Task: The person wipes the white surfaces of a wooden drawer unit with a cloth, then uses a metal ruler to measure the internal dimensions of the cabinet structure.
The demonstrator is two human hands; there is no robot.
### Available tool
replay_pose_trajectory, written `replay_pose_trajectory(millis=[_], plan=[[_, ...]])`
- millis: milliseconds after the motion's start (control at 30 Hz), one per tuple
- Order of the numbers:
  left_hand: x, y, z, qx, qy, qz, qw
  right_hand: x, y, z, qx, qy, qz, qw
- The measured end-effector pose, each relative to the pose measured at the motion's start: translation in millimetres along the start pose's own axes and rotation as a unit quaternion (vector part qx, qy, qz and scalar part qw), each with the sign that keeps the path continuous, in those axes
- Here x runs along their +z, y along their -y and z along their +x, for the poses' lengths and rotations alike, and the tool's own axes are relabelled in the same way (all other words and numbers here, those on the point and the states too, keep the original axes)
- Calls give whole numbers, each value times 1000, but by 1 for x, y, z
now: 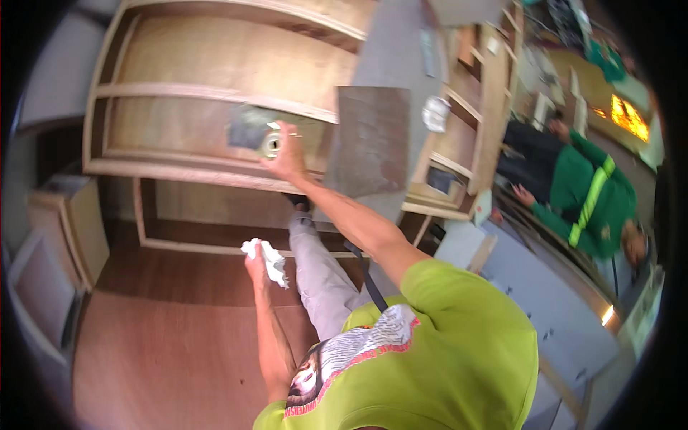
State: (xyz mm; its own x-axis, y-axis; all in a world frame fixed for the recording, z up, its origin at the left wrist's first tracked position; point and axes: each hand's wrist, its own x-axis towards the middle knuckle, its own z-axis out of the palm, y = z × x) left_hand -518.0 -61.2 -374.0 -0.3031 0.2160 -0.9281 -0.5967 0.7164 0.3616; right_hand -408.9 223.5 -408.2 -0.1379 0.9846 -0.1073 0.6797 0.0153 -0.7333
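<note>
My left hand (258, 267) is closed around a crumpled white cloth or paper wad (275, 264), held low over the brown floor panel. Farther forward, my right hand (287, 153) grips a small round, see-through container (272, 144) by its side. Its ring-shaped top faces me, and blur hides what is in it. This hand is over the lower compartment of a wooden cabinet frame (215, 172). Beside the container is a dark grey patch or sheet (246, 129), too blurred to name.
A brown sheet (373, 140) lies on a grey panel (392, 54) to the right, near a white wad (436, 114). Beyond is another wooden frame (486, 107). A person in a green top (586, 188) is at the far right. Wooden boxes (70, 226) stand left.
</note>
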Motion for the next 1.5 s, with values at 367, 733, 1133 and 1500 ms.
replay_pose_trajectory(millis=[367, 733, 1133, 1500], plan=[[12, -2, -2, 3, 22, 54, 998, -11, -1, 31, -69, 81, -52, 993], [6, 6, -9, 12, 39, 26, 999, -86, 16, 17, -142, 116, -60, 981], [24, -8, -50, 61, 89, 101, 989, -351, 31, -114, 59, -75, 15, 995], [79, 40, -113, 92, 56, 206, 973, -510, -189, -183, 177, -216, -90, 956]])
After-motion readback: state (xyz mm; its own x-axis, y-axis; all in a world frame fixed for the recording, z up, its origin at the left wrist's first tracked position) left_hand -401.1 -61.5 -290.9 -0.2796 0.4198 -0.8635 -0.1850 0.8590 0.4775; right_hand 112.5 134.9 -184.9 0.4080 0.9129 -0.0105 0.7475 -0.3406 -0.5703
